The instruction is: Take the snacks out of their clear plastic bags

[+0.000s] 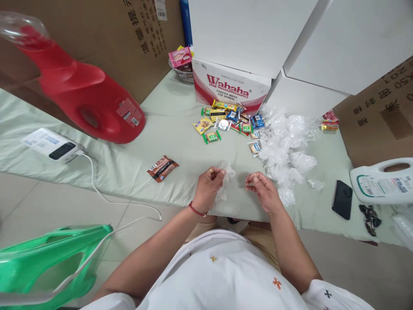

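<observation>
My left hand (209, 186) pinches a crumpled clear plastic bag (223, 189) over the front part of the cloth-covered table. To its right, my right hand (263, 189) hovers with fingers curled and thumb near the fingertips; nothing shows between them. Just beyond the right hand lies a heap of crumpled clear plastic bags (287, 146). A single brown snack packet (163, 168) rests to the left of my left hand. Further back, several small wrapped snacks (217, 114) in yellow, green and blue are piled before the Wahaha carton (232, 88).
A large red jug (93, 99) and a white power bank (53, 144) with a cable stand left. Right are a black phone (342, 199), keys (370, 218) and a white jug (383, 181). White boxes (251, 30) rise behind; a green stool (54, 262) is lower left.
</observation>
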A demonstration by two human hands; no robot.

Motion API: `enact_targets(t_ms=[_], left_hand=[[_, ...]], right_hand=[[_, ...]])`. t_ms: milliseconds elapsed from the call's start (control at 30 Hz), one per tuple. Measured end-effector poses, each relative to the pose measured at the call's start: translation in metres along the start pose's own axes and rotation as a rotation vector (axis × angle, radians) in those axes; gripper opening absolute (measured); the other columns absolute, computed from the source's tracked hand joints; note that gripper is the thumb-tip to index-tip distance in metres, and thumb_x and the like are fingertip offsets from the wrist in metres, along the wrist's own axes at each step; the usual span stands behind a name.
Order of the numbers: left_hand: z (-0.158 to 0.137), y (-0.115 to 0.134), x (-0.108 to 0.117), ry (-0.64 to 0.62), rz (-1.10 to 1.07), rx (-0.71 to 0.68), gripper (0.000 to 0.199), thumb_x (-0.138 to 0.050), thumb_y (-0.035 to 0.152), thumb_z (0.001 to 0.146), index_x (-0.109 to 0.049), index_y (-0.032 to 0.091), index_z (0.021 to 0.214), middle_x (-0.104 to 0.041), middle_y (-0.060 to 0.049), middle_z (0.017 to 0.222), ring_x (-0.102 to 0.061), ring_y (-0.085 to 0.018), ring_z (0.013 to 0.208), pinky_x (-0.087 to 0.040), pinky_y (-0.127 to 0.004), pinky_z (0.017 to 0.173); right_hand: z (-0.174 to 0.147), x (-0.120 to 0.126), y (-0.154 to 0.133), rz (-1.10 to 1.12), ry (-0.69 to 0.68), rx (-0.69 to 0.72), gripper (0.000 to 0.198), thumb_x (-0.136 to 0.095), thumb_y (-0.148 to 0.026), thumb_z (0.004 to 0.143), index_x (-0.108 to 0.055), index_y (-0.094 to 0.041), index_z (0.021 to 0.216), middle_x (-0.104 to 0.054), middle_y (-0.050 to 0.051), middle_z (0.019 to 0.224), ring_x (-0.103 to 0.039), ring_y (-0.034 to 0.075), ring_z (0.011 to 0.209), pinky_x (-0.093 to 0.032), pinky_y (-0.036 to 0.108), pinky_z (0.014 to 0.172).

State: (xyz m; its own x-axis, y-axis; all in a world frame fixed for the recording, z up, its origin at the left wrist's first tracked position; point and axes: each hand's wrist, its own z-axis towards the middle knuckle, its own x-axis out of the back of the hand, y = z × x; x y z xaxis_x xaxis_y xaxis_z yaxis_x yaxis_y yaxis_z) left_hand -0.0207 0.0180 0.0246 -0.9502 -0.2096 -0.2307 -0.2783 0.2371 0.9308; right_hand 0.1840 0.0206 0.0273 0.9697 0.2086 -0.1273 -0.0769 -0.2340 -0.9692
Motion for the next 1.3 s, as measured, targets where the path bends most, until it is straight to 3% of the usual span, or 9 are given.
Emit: enact_targets(t_ms=[100, 233, 433, 633, 733, 833, 900, 1067, 1300], left_hand=[[0.001, -0.001, -0.007, 0.077, -0.025, -0.026, 0.042, -0.078, 0.057, 0.075, -0.06, 0.02, 0.079, -0.05, 0.008, 0.056, -0.041, -0.008, 0.048, -0.031, -0.023, 0.049], [0.005, -0.004, -0.013, 0.087, -0.035, -0.028, 0.04, -0.078, 0.055, 0.075, -0.06, 0.019, 0.078, -0.049, 0.008, 0.053, -0.041, -0.008, 0.047, -0.031, -0.023, 0.049], [0.016, 0.003, 0.012, 0.094, -0.046, -0.096, 0.042, -0.076, 0.056, 0.08, -0.059, 0.02, 0.093, -0.055, 0.005, 0.066, -0.047, -0.009, 0.053, -0.038, -0.023, 0.053], [-0.028, -0.026, 0.024, 0.04, 0.448, -0.624, 0.057, -0.077, 0.067, 0.079, -0.061, 0.02, 0.107, -0.062, -0.008, 0.104, -0.058, -0.019, 0.086, -0.051, -0.034, 0.076], [-0.041, -0.042, 0.012, 0.023, 0.639, -0.719, 0.058, -0.081, 0.066, 0.077, -0.066, 0.02, 0.109, -0.064, -0.013, 0.113, -0.06, -0.026, 0.102, -0.051, -0.042, 0.089], [-0.035, -0.045, 0.006, -0.093, 0.594, -0.626, 0.03, -0.066, 0.052, 0.096, -0.07, 0.022, 0.09, -0.068, -0.007, 0.09, -0.06, -0.022, 0.09, -0.049, -0.039, 0.087], [-0.026, -0.041, 0.01, -0.151, 0.456, -0.5, 0.035, -0.06, 0.049, 0.1, -0.068, 0.022, 0.08, -0.064, -0.003, 0.076, -0.057, -0.018, 0.077, -0.046, -0.034, 0.078], [-0.008, -0.029, 0.033, -0.012, 0.096, -0.169, 0.046, -0.072, 0.064, 0.086, -0.064, 0.02, 0.076, -0.057, 0.002, 0.069, -0.048, -0.013, 0.068, -0.041, -0.027, 0.067], [0.006, -0.016, 0.057, 0.123, -0.06, -0.068, 0.052, -0.082, 0.067, 0.073, -0.061, 0.02, 0.077, -0.058, 0.002, 0.076, -0.052, -0.011, 0.071, -0.046, -0.021, 0.064]], right_hand=[[-0.005, -0.019, 0.007, -0.144, -0.025, 0.025, 0.053, -0.086, -0.061, 0.075, -0.069, -0.027, 0.111, -0.066, 0.006, 0.117, -0.059, 0.023, 0.111, -0.053, 0.034, 0.089], [-0.006, -0.042, 0.017, -0.233, -0.06, -0.034, 0.039, -0.083, -0.057, 0.078, -0.072, -0.023, 0.094, -0.07, 0.001, 0.09, -0.061, 0.018, 0.085, -0.05, 0.031, 0.08], [0.0, -0.024, 0.005, 0.107, 0.103, -0.168, 0.042, -0.091, -0.054, 0.069, -0.069, -0.022, 0.084, -0.065, -0.003, 0.072, -0.057, 0.012, 0.066, -0.048, 0.026, 0.068], [0.002, -0.02, 0.001, 0.36, 0.163, -0.211, 0.042, -0.099, -0.044, 0.062, -0.069, -0.022, 0.082, -0.063, -0.004, 0.074, -0.058, 0.01, 0.067, -0.053, 0.024, 0.069], [0.002, -0.028, 0.005, 0.378, 0.152, -0.209, 0.04, -0.099, -0.043, 0.063, -0.07, -0.022, 0.082, -0.062, -0.004, 0.074, -0.057, 0.009, 0.068, -0.053, 0.024, 0.068], [0.002, -0.028, 0.005, 0.349, 0.141, -0.204, 0.04, -0.098, -0.043, 0.064, -0.071, -0.022, 0.083, -0.063, -0.004, 0.074, -0.058, 0.009, 0.067, -0.053, 0.024, 0.068], [0.002, -0.022, 0.004, 0.316, 0.151, -0.188, 0.04, -0.098, -0.044, 0.064, -0.071, -0.022, 0.083, -0.063, -0.004, 0.074, -0.058, 0.01, 0.068, -0.052, 0.024, 0.068], [0.0, 0.009, -0.003, 0.206, 0.161, -0.187, 0.042, -0.097, -0.047, 0.064, -0.069, -0.022, 0.082, -0.064, -0.004, 0.072, -0.056, 0.01, 0.066, -0.05, 0.024, 0.067], [-0.013, 0.054, -0.008, -0.065, 0.122, -0.214, 0.043, -0.092, -0.056, 0.069, -0.07, -0.021, 0.083, -0.062, -0.002, 0.071, -0.056, 0.013, 0.067, -0.047, 0.028, 0.068]])
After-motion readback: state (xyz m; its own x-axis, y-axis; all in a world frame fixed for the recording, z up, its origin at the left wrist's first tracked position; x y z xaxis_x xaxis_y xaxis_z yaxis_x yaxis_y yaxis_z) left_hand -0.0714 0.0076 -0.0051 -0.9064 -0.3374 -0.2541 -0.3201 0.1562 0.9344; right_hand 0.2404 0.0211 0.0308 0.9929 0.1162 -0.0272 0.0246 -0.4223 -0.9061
